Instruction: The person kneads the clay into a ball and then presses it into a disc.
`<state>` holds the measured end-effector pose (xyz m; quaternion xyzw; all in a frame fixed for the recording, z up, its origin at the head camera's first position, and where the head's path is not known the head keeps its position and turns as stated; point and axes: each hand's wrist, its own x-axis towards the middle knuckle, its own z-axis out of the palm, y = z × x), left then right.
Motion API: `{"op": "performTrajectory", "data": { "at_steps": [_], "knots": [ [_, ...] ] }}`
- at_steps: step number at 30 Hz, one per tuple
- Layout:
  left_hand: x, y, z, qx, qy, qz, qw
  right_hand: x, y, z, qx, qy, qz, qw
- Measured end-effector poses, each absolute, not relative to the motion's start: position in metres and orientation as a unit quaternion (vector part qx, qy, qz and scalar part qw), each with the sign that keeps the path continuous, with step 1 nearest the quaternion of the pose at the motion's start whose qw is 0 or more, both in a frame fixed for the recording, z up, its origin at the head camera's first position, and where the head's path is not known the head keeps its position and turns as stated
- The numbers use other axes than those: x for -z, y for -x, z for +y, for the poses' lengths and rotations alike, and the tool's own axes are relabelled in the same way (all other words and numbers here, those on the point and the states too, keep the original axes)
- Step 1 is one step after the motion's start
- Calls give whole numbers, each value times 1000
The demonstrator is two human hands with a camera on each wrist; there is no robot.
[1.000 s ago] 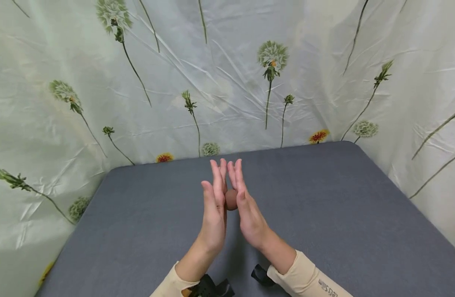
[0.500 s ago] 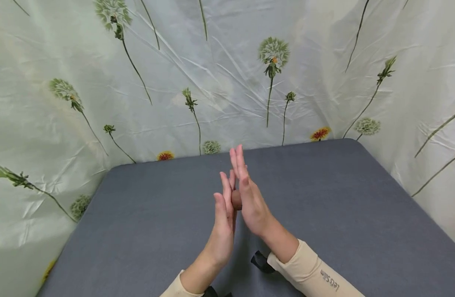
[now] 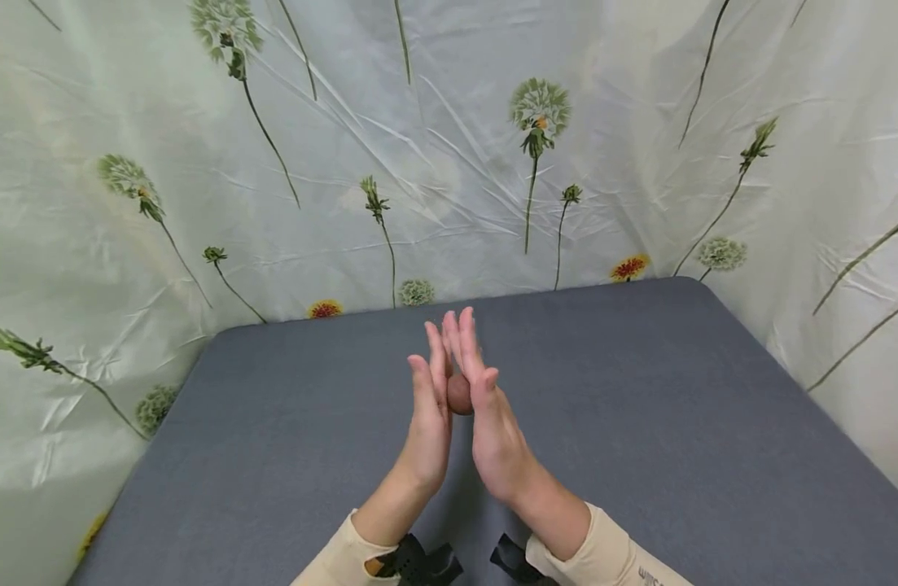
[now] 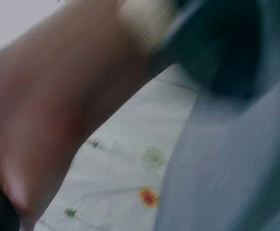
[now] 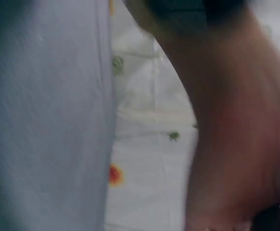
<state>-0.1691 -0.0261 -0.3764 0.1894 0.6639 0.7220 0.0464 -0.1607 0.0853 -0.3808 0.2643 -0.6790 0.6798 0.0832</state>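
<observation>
A small brown ball point(image 3: 459, 395) sits pressed between my two palms in the head view, its sides partly covered by the hands. My left hand point(image 3: 428, 423) stands upright with straight fingers, its palm against the ball's left side. Facing it, my right hand point(image 3: 496, 431) is also straight-fingered and touches the ball from the right. The fingertips of both hands lean close together above it. In the left wrist view the ball point(image 4: 0, 211) shows as a dark curve at the lower left corner; in the right wrist view the dark ball point(image 5: 274, 219) is at the lower right corner.
A grey padded table point(image 3: 287, 423) lies beneath the hands. Behind it and at both sides hangs a pale curtain point(image 3: 456, 203) printed with dandelions and flowers. Black wrist straps point(image 3: 419, 561) show by the cream sleeves point(image 3: 602, 545).
The palms slide along each other with the ball between them. Half a second ago the right hand reached further forward; now the fingertips are nearly level again, and both hands are slightly left.
</observation>
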Motion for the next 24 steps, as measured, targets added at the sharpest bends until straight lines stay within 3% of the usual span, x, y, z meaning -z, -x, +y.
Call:
{"op": "performTrajectory", "data": {
  "at_steps": [6,11,16,21,24],
  "knots": [
    [386,144,-20,-708,-215,668,75,383,181,94,-701,-206,-682,41],
    [379,160,-25,-718,-183,671,29,403,165,85,-682,-227,-695,27],
    [381,175,-28,-720,-163,674,31,406,148,76,-663,-244,-705,59],
    [395,159,-23,-710,-169,680,67,394,155,80,-619,-242,-736,125],
    [397,147,-22,-709,-172,679,83,390,168,84,-627,-247,-730,115]
  ]
}}
